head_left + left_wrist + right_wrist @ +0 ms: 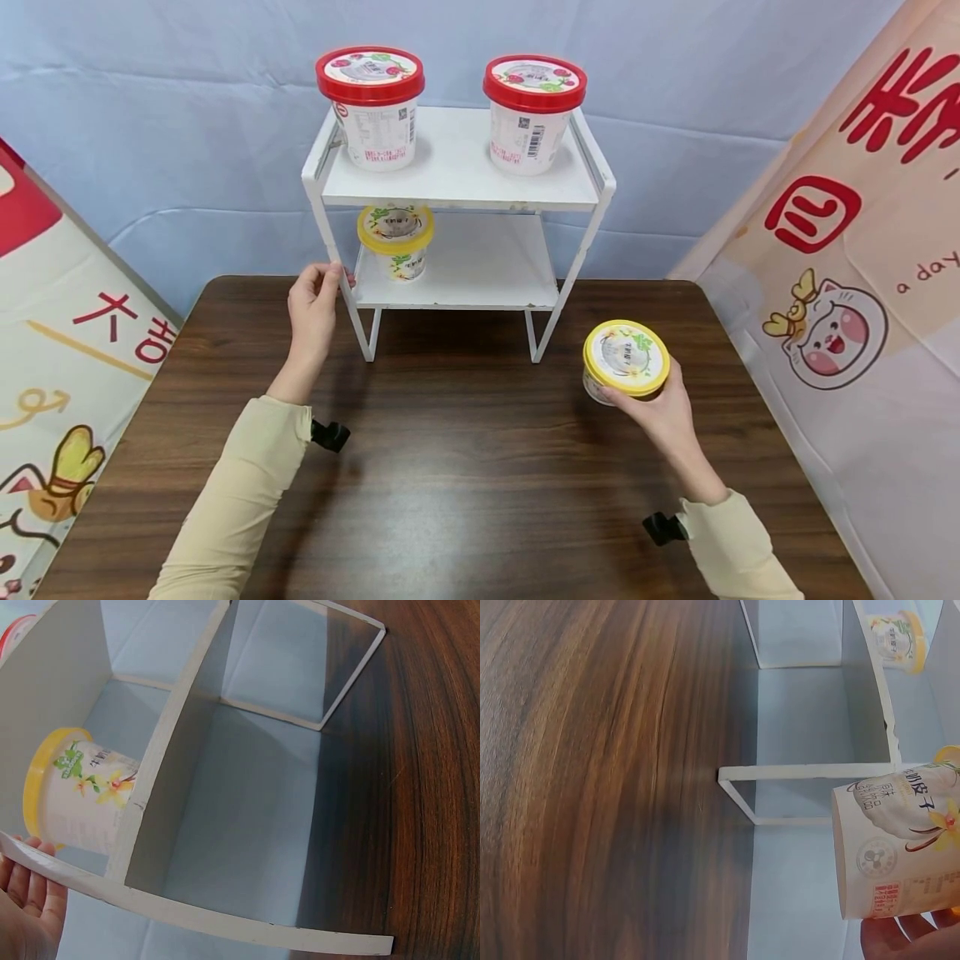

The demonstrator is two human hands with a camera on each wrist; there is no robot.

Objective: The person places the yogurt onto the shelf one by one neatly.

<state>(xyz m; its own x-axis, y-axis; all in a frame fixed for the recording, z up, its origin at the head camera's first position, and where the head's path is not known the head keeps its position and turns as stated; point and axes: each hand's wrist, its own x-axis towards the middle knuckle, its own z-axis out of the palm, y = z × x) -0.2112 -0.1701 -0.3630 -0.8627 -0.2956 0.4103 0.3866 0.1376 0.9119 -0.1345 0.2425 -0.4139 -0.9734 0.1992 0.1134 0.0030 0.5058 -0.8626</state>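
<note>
My right hand (663,417) grips a small white tub with a yellow lid (627,358), thumb on the near side, to the right of a white two-tier rack (480,304). Up close in the right wrist view, this tub (900,847) shows printed flowers and lettering, and its bottom is raised off the wood. My left hand (313,304) holds the rack's left front post at about lower-shelf height. In the left wrist view its fingers (37,889) go behind the post. Just inside that post, a second yellow-lidded tub (395,242) stands upright on the lower shelf.
Two larger red-lidded tubs (372,108) (534,115) stand on the upper shelf, one left and one right. The rack's legs rest on a dark wooden table (450,467). Pale blue cloth (225,167) hangs behind, with printed banners (847,275) along both sides.
</note>
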